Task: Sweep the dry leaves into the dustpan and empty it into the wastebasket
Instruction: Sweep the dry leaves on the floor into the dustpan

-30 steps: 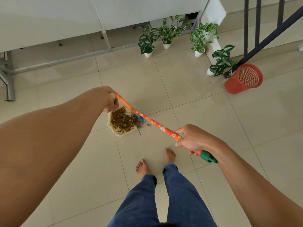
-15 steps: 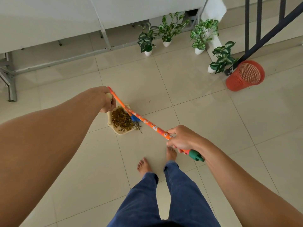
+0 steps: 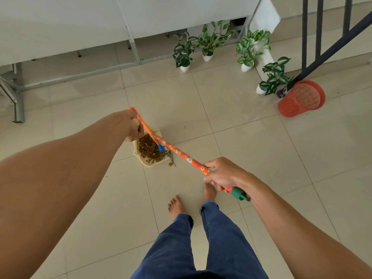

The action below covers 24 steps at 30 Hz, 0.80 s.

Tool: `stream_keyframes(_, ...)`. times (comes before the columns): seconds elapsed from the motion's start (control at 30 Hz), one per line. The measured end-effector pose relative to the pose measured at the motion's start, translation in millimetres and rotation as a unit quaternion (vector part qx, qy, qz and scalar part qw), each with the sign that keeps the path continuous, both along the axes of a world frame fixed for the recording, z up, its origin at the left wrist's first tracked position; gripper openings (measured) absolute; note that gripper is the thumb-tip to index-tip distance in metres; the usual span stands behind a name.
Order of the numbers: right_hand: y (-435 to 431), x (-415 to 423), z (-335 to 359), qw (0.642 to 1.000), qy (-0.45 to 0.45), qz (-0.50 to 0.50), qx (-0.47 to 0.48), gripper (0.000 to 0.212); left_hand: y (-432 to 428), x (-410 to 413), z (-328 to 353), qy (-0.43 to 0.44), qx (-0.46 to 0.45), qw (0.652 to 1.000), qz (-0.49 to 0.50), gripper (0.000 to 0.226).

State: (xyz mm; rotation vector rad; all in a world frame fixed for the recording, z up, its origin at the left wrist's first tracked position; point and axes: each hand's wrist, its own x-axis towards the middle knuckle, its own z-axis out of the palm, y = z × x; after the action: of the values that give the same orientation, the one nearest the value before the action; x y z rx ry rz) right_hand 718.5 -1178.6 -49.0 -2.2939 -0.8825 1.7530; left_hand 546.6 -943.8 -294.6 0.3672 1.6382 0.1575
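The left hand (image 3: pixel 130 125) covers the top of the dustpan (image 3: pixel 150 164) handle. Leaves (image 3: pixel 149 151) bury the pan's floor and hide the broom's (image 3: pixel 181 155) bristles, so only a blue collar shows. The right hand (image 3: pixel 223 175) wraps part of the broom's stick. The railing (image 3: pixel 330 45) runs out past the top and right edges. One speck on the tile beyond the pan is too small to tell.

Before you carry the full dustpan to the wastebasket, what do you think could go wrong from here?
1. The dry leaves are heaped to the front lip of the dustpan, so tilting it may spill them.
2. A few leaf bits lie just outside the lip and could be left behind.
3. The red wastebasket stands tight beside a potted plant, so the long broom might knock it.
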Motion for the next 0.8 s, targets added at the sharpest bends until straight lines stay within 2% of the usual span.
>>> stream_keyframes(0.03,-2.3,2.9,5.9,1.000,-0.002,0.001,0.006,0.055,27.2,21.6,89.7,-0.048,-0.059,0.994,0.080,0.022)
stream_keyframes(0.07,-3.3,5.5,11.3,1.000,-0.005,-0.001,0.014,0.057,46.0,17.3,149.3,-0.009,-0.084,0.989,0.125,0.008)
stream_keyframes(0.1,-3.4,8.0,16.1,1.000,-0.013,-0.004,0.019,0.058,47.8,14.8,189.9,0.025,-0.087,0.983,0.158,0.005)
stream_keyframes(0.13,-2.4,10.2,20.3,0.999,-0.024,-0.005,0.022,0.058,45.6,13.9,212.6,0.023,-0.089,0.983,0.161,0.005)
stream_keyframes(0.37,22.6,15.9,12.8,0.979,-0.199,0.034,0.001,0.022,29.0,-22.7,232.7,0.001,-0.056,0.978,0.199,0.013)
stream_keyframes(0.47,41.4,11.7,1.1,0.966,-0.246,0.074,-0.013,0.011,22.5,-38.1,238.7,-0.005,-0.063,0.977,0.202,0.018)
stream_keyframes(0.67,34.5,11.7,-1.8,0.944,-0.244,0.211,-0.069,0.007,8.9,-61.9,247.0,0.018,-0.081,0.972,0.221,0.015)
stream_keyframes(0.73,24.0,19.0,2.3,0.942,-0.230,0.231,-0.079,0.010,15.2,-69.7,249.7,0.062,-0.094,0.975,0.193,0.013)
stream_keyframes(0.77,18.7,24.2,5.6,0.943,-0.223,0.235,-0.079,0.012,37.9,-73.6,276.9,0.040,-0.073,0.974,0.212,0.013)
stream_keyframes(0.8,13.3,29.9,9.4,0.945,-0.216,0.234,-0.077,0.013,27.5,-72.2,274.7,0.051,-0.069,0.965,0.249,0.014)
